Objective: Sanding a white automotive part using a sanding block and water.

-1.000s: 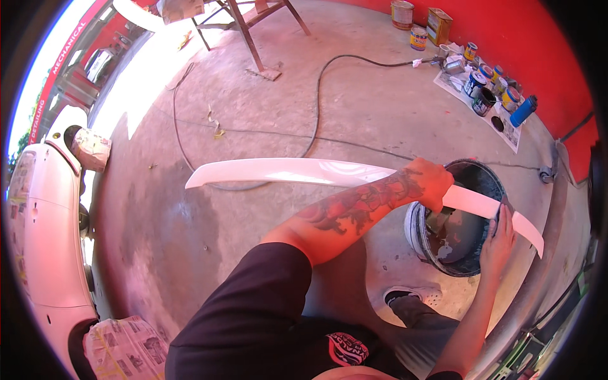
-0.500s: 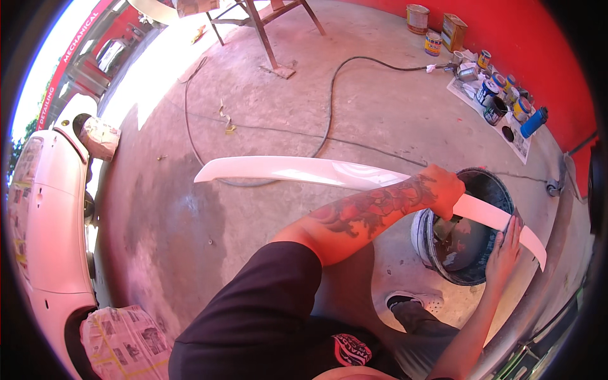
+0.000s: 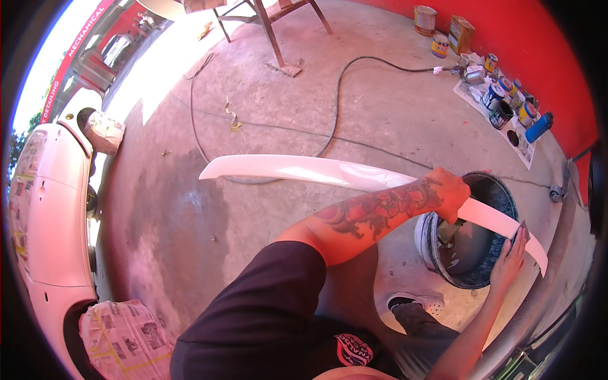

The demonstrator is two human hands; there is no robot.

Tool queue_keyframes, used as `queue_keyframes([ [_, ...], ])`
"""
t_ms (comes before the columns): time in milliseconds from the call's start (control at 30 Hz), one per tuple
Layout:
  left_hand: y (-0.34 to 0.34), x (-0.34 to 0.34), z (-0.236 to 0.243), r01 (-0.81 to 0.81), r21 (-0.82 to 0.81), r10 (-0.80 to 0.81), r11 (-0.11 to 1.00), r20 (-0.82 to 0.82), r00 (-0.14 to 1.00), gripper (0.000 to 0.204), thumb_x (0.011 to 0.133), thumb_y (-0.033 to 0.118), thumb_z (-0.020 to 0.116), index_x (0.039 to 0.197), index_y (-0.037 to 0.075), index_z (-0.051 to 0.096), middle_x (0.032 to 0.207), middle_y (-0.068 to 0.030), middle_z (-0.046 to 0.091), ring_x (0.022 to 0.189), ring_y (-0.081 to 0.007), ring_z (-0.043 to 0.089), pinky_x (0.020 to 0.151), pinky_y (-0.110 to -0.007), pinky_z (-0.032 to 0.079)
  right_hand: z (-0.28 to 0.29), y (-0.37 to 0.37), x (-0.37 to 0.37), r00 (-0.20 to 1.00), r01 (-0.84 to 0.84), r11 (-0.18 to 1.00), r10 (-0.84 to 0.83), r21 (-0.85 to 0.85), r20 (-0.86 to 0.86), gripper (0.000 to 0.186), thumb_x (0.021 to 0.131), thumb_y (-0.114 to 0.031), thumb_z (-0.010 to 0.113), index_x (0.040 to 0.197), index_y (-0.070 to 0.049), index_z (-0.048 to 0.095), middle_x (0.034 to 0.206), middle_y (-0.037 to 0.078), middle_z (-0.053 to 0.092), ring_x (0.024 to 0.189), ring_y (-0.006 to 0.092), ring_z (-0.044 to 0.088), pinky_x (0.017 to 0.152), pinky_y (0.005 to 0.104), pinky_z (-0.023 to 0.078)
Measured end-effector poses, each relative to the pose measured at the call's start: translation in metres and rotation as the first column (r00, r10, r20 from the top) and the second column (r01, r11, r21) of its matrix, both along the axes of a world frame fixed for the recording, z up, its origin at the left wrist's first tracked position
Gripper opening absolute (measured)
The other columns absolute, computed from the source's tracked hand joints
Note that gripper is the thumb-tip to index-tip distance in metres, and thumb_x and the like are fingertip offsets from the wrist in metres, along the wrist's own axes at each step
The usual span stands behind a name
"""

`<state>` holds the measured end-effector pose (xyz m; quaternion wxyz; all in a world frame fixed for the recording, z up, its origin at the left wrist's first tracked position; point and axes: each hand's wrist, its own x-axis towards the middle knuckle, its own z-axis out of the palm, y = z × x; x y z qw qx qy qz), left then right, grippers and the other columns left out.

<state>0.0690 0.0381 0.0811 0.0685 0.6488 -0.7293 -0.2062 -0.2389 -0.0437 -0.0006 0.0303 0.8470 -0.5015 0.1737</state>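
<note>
A long, white, curved car spoiler [image 3: 304, 169] stretches across the view, its right part above a dark bucket [image 3: 443, 272]. My left hand [image 3: 451, 193] is closed around the spoiler, the tattooed forearm crossing in front of it. Near the right tip, my right hand [image 3: 512, 256] presses its nearly straight fingers on the spoiler. A thin dark sheet [image 3: 522, 229] shows at those fingertips, mostly covered by them. Murky liquid [image 3: 467, 244] and a partly hidden object are inside the bucket.
Left stands a pale car body [image 3: 60, 202], with paper-masked parts [image 3: 125, 339]. A hose [image 3: 334, 117] winds over the concrete floor. Paint cans [image 3: 494, 96] and a blue bottle [image 3: 539, 128] stand by the red wall [image 3: 538, 57]. A metal stand [image 3: 269, 31] is at the back.
The whole view has shifted slightly. My right hand has slid a little along the spoiler toward its right tip. My left hand keeps the same grip.
</note>
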Motion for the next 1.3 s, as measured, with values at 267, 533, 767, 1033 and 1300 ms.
queue_keyframes([
  [267, 0.002, 0.001, -0.007, -0.015, -0.022, 0.016, 1.0, 0.067, 0.998, 0.038, 0.067, 0.033, 0.081, 0.098, 0.011, 0.079, 0.098, -0.0134, 0.077, 0.094, -0.0296, 0.075, 0.077, -0.042, 0.059, 0.034, 0.073, 0.101, 0.938, -0.327, 0.944, 0.319, 0.039, 0.135, 0.053, 0.106, -0.031, 0.047, 0.154, -0.008, 0.042, 0.158, 0.011, 0.044, 0.146, 0.0315, 0.039, 0.119, 0.0501, 0.028],
  [533, -0.003, -0.011, 0.004, 0.004, -0.08, 0.0, 0.997, 0.052, 0.999, 0.035, 0.068, 0.033, 0.081, 0.096, 0.011, 0.079, 0.095, -0.0112, 0.077, 0.093, -0.0274, 0.075, 0.076, -0.04, 0.058, -0.003, -0.032, -0.028, 0.983, -0.034, 0.999, 0.036, -0.013, 0.181, 0.047, 0.108, -0.024, 0.046, 0.15, -0.004, 0.045, 0.155, 0.014, 0.047, 0.145, 0.0351, 0.04, 0.119, 0.048, 0.03],
  [767, 0.003, -0.012, -0.008, -0.031, -0.113, 0.046, 0.993, 0.13, 0.99, 0.032, 0.069, 0.031, 0.08, 0.095, 0.012, 0.08, 0.093, -0.0112, 0.077, 0.092, -0.027, 0.075, 0.076, -0.039, 0.058, 0.045, 0.062, 0.11, 0.92, -0.371, 0.928, 0.363, 0.032, 0.146, 0.048, 0.109, -0.032, 0.044, 0.15, -0.008, 0.047, 0.153, 0.014, 0.049, 0.146, 0.0349, 0.04, 0.119, 0.049, 0.03],
  [1033, 0.0, -0.01, 0.003, 0.021, -0.065, -0.017, 0.998, 0.069, 0.997, 0.036, 0.068, 0.031, 0.08, 0.097, 0.011, 0.08, 0.095, -0.0123, 0.077, 0.093, -0.0279, 0.075, 0.075, -0.04, 0.058, -0.001, -0.037, -0.002, 0.989, -0.095, 0.992, 0.084, 0.087, 0.123, 0.053, 0.109, -0.037, 0.042, 0.155, -0.01, 0.04, 0.16, 0.011, 0.042, 0.151, 0.034, 0.033, 0.12, 0.0514, 0.027],
  [1300, 0.005, 0.002, -0.005, 0.001, 0.069, -0.002, 0.998, 0.018, 1.0, 0.044, 0.069, 0.033, 0.078, 0.105, 0.008, 0.075, 0.099, -0.0155, 0.075, 0.097, -0.0333, 0.073, 0.082, -0.047, 0.058, 0.023, 0.088, 0.101, 0.948, -0.319, 0.943, 0.318, 0.097, 0.022, 0.063, 0.105, -0.043, 0.044, 0.16, -0.015, 0.034, 0.165, 0.006, 0.034, 0.154, 0.0294, 0.027, 0.124, 0.0544, 0.014],
])
